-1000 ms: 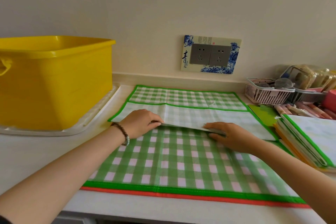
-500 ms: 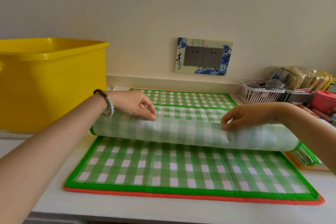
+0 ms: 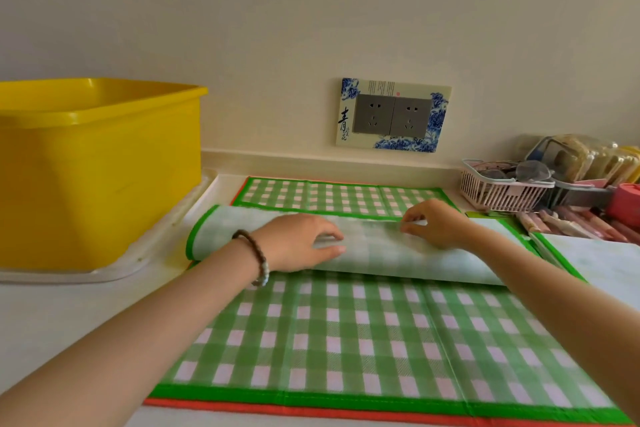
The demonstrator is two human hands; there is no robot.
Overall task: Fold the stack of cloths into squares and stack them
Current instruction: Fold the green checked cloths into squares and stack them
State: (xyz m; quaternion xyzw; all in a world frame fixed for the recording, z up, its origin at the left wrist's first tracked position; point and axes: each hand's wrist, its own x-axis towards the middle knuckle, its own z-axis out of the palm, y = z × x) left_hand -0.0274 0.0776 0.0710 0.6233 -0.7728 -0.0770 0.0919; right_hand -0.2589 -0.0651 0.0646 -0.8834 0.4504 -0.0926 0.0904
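Right of the yellow plastic tub [image 3: 100, 166], a green-checked, green-bordered cloth [image 3: 346, 340] lies half-folded, pressed by the flat, straight-fingered left hand [image 3: 298, 243]; further right, its edge is pinched by the right hand [image 3: 436, 224]. A skewed crease could be caused by uneven pulling

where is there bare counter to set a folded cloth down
Free: the white countertop near left, between the clear tray under the yellow plastic tub and the left edge of the green checked cloth. Crowded: the right side, with the stacked cloths and pink slotted basket.
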